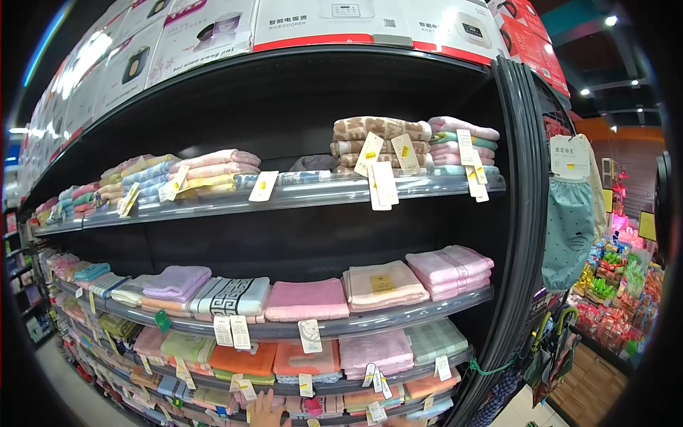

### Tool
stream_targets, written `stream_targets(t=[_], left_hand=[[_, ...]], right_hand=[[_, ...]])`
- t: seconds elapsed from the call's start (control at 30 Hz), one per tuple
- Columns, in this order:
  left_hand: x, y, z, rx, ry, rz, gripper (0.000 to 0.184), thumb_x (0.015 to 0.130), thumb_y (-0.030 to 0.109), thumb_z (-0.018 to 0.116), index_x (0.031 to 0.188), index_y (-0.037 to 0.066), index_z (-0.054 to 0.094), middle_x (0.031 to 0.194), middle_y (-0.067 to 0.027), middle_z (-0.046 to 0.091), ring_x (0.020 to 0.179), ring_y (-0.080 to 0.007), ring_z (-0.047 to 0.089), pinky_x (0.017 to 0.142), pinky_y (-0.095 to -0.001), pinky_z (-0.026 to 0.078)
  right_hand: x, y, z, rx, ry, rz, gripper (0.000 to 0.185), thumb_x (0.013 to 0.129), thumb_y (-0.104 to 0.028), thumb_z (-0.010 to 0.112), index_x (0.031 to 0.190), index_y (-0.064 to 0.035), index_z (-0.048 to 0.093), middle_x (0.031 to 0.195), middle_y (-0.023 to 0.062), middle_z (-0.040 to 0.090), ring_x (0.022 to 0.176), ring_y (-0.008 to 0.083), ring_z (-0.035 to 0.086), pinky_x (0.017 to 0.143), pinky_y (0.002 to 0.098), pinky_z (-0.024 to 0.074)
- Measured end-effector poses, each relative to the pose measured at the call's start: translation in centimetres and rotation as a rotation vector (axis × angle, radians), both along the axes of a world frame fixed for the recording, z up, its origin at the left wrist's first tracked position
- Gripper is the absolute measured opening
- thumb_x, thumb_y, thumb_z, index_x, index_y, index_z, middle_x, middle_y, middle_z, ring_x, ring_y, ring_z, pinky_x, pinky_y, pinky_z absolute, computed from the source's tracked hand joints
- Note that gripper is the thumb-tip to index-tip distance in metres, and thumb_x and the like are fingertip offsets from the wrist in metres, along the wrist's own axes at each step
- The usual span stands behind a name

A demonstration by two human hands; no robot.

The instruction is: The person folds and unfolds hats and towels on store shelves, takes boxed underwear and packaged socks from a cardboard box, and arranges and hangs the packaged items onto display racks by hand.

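– Where are the hands from where you stand?
– Right down at the bottom edge of the frame. The left hand (pixel 265 410) is left of centre there, its fingers stretched upward and a little apart, with nothing seen gripped in them.
– And the other?
– Only a sliver of the right hand (pixel 405 422) shows, right of bottom centre, cut off by the edge. I can't tell how its fingers stand or whether they hold anything.
– What's nearest to the left one?
– A pink patterned towel (pixel 329 404), at bottom centre, just beside it on the right, folded on the lowest shelf in sight. Whether the fingertips touch any cloth, I can't make out. A pair of white tags (pixel 246 388) hangs just above that hand.
– And near the right one?
– A small tag cluster (pixel 376 411), up and to its left, in front of more folded towels.
– What's on the shelves above?
– An orange towel (pixel 245 358) lies folded in the lower middle, and a deep pink one (pixel 307 299) sits on the shelf over it. Brown-patterned towels (pixel 380 128) are stacked upper right of centre.
– And along the top?
– Rice cooker boxes (pixel 313 21) in a row, while a teal cloth item (pixel 568 228) hangs at the right of the frame.
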State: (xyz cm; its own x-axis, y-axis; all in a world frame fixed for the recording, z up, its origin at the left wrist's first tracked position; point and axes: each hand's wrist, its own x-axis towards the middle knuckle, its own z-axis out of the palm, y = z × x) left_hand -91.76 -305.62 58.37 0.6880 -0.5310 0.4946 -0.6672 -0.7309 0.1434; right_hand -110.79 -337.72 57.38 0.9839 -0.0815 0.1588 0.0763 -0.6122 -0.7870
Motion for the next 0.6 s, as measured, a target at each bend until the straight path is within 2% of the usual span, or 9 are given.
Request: stream_targets(t=[0.03, 0.07, 0.1, 0.17, 0.27, 0.33, 0.43, 0.57, 0.6], left_hand=[[0.1, -0.1, 1.4, -0.048, -0.077, -0.041, 0.039, 0.077, 0.027, 0.065, 0.109, 0.005, 0.061, 0.145, -0.0244, 0.032, 0.133, -0.043, 0.03, 0.107, -0.0554, 0.025], [-0.1, -0.1, 2.9, -0.046, -0.072, -0.05, 0.039, 0.077, 0.027, 0.065, 0.109, 0.005, 0.061, 0.145, -0.0244, 0.032, 0.133, -0.043, 0.03, 0.107, -0.0554, 0.025], [-0.6, 0.0, 4.9, -0.022, -0.073, -0.089, 0.037, 0.077, 0.025, 0.064, 0.108, 0.005, 0.06, 0.142, -0.0232, 0.037, 0.13, -0.0414, 0.035, 0.105, -0.0534, 0.029], [-1.6, -0.2, 8.0, -0.008, -0.084, -0.133, 0.035, 0.078, 0.023, 0.064, 0.108, 0.004, 0.06, 0.138, -0.022, 0.042, 0.126, -0.0398, 0.039, 0.102, -0.0514, 0.033], [-2.9, -0.4, 10.5, -0.107, -0.135, -0.232, 0.03, 0.079, 0.018, 0.064, 0.106, 0.005, 0.059, 0.128, -0.0201, 0.051, 0.117, -0.0385, 0.047, 0.097, -0.048, 0.038], [-3.1, -0.3, 11.1, -0.139, -0.242, -0.313, 0.028, 0.079, 0.016, 0.064, 0.104, 0.004, 0.059, 0.122, -0.0184, 0.054, 0.11, -0.0379, 0.051, 0.094, -0.0458, 0.04], [-3.4, 0.7, 11.0, -0.169, -0.239, -0.32, 0.03, 0.078, 0.017, 0.065, 0.105, 0.005, 0.058, 0.122, -0.018, 0.054, 0.111, -0.0372, 0.051, 0.094, -0.0459, 0.04], [-3.9, 3.2, 10.1, -0.173, -0.179, -0.256, 0.033, 0.078, 0.018, 0.067, 0.107, 0.005, 0.058, 0.124, -0.0186, 0.053, 0.115, -0.0373, 0.048, 0.096, -0.047, 0.037], [-3.7, 3.9, 9.6, -0.191, -0.163, -0.237, 0.033, 0.077, 0.018, 0.067, 0.106, 0.004, 0.058, 0.125, -0.0188, 0.052, 0.116, -0.0377, 0.047, 0.096, -0.0472, 0.037]], right_hand=[[1.8, -0.8, 3.8, -0.253, -0.303, -0.079, 0.021, 0.08, -0.02, 0.059, 0.092, -0.0034, 0.061, 0.081, 0.02, 0.064, 0.073, 0.0336, 0.064, 0.062, 0.0425, 0.0507], [1.8, -3.4, 9.0, -0.522, -0.398, -0.045, 0.025, 0.085, -0.022, 0.064, 0.102, -0.0039, 0.062, 0.087, 0.0133, 0.065, 0.079, 0.0291, 0.063, 0.07, 0.0389, 0.0505], [2.9, -4.9, 12.9, -0.461, -0.587, -0.012, 0.022, 0.08, -0.016, 0.067, 0.098, -0.0043, 0.063, 0.085, 0.0109, 0.063, 0.079, 0.0284, 0.063, 0.07, 0.0386, 0.0501], [2.9, -5.0, 24.4, -0.587, -0.797, -0.098, 0.02, 0.08, -0.017, 0.068, 0.096, -0.005, 0.063, 0.085, 0.0133, 0.065, 0.08, 0.0325, 0.063, 0.072, 0.0416, 0.0497], [5.9, -5.5, 36.8, -0.714, -1.181, -0.23, 0.017, 0.078, -0.009, 0.067, 0.093, -0.0031, 0.061, 0.087, 0.0139, 0.062, 0.081, 0.0312, 0.061, 0.071, 0.038, 0.0493], [7.3, -5.4, 43.0, -0.837, -1.241, -0.365, 0.017, 0.079, -0.01, 0.065, 0.093, -0.0036, 0.06, 0.085, 0.0135, 0.06, 0.082, 0.0329, 0.059, 0.071, 0.0406, 0.0486], [9.4, -4.8, 49.9, -1.03, -1.321, -0.503, 0.022, 0.078, -0.009, 0.065, 0.099, -0.0037, 0.06, 0.096, 0.0136, 0.061, 0.095, 0.0328, 0.058, 0.081, 0.0413, 0.047], [12.8, -5.5, 55.1, -1.157, -1.32, -0.602, 0.028, 0.076, -0.01, 0.067, 0.103, -0.0064, 0.062, 0.097, 0.0094, 0.063, 0.096, 0.0295, 0.06, 0.083, 0.0394, 0.0481], [13.3, -5.7, 55.9, -1.216, -1.211, -0.6, 0.023, 0.076, -0.009, 0.065, 0.099, -0.008, 0.062, 0.095, 0.0079, 0.064, 0.095, 0.0276, 0.06, 0.081, 0.0387, 0.0482]])
